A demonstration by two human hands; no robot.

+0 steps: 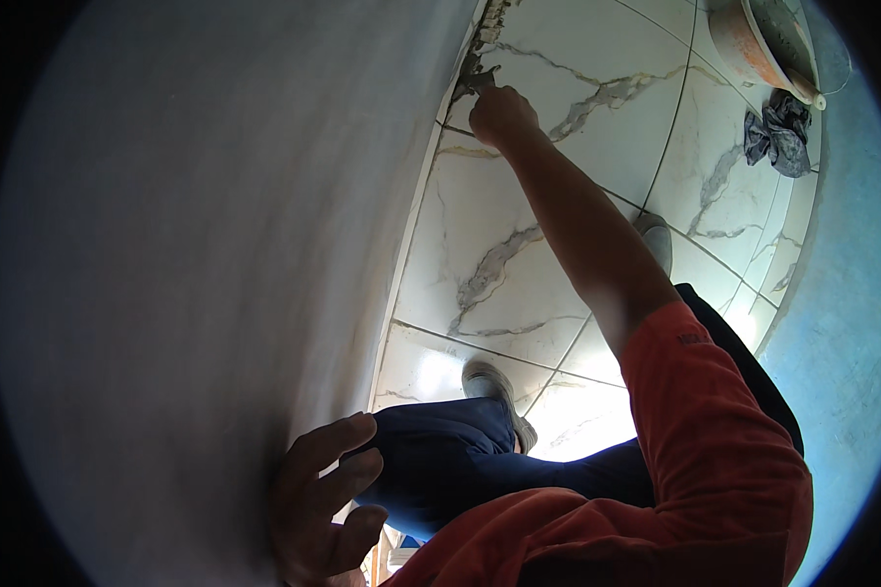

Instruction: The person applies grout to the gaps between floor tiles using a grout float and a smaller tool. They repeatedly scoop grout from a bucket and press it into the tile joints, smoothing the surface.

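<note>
Blade juts just ahead of the tightly curled right hand gripping it; one slip could scratch the tile alongside. Left hand, half-open (empty, it seems), hovers by the wall.

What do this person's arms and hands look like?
The right sleeve is short and red, with small dark lettering near its hem. The right forearm and right hand are bare, with no glove or wristband showing. The left hand also has no glove; its sleeve can't be made out.
</note>
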